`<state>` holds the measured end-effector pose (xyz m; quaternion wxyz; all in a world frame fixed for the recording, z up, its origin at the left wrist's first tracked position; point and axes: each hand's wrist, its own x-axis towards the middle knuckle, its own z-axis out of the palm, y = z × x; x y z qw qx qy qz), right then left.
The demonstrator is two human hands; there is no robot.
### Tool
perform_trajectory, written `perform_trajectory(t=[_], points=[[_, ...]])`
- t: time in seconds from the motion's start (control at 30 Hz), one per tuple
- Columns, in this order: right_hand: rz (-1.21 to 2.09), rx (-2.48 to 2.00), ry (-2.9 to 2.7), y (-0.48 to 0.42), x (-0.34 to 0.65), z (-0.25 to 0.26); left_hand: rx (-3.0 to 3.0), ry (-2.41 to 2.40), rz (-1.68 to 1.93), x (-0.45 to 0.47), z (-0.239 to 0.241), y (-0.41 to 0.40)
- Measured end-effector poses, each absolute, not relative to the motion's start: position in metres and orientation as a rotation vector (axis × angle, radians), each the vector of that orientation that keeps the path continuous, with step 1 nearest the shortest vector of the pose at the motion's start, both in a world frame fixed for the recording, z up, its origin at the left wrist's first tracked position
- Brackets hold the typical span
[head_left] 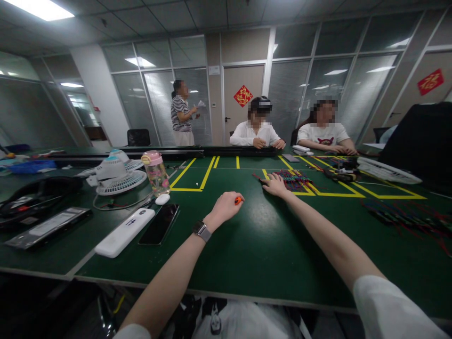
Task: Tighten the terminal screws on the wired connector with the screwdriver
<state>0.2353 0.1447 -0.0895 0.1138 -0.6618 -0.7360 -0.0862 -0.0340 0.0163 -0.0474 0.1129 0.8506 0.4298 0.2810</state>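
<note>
My left hand [228, 205] is held over the green table, its fingers curled round a small orange object [238, 200]. Only one end of that object shows, so its kind is unclear. Farther out to the right, my right hand [276, 185] reaches to a pile of thin red, blue and green wires [296, 179]. Its fingers are spread and touch the near left side of the pile. One dark, red-tipped wire end pokes out by the fingertips. A second heap of wires [406, 216] lies to the right of my right forearm.
On the left are a phone [160, 224], a white power bank [125, 232], a pink-lidded bottle [157, 173] and white fans [120, 175]. Yellow tape [339, 194] marks the green table [226, 263]. Two people [259, 129] sit opposite; another stands behind.
</note>
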Motion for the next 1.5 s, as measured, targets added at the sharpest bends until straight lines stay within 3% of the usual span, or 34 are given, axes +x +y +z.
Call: perform_trajectory(t=[0.23,0.4,0.53,0.77,1.5], points=[[0.052,-1.155,-2.411,0.068,0.187,-0.091,2.185,1.181,1.201,-0.030,-0.029,0.010],[0.280,-0.907,-2.359,0.006,0.163,-0.099,1.554,0.766,1.291,-0.024,-0.018,0.008],[0.384,-0.882,-2.294,-0.012,0.158,-0.101,1.378,0.530,1.465,-0.014,-0.022,0.006],[0.457,-0.990,-2.236,-0.017,0.160,-0.101,1.438,0.522,1.588,-0.001,-0.030,-0.003],[0.490,-1.011,-2.230,-0.019,0.156,-0.097,1.483,0.527,1.637,0.009,-0.041,-0.010]])
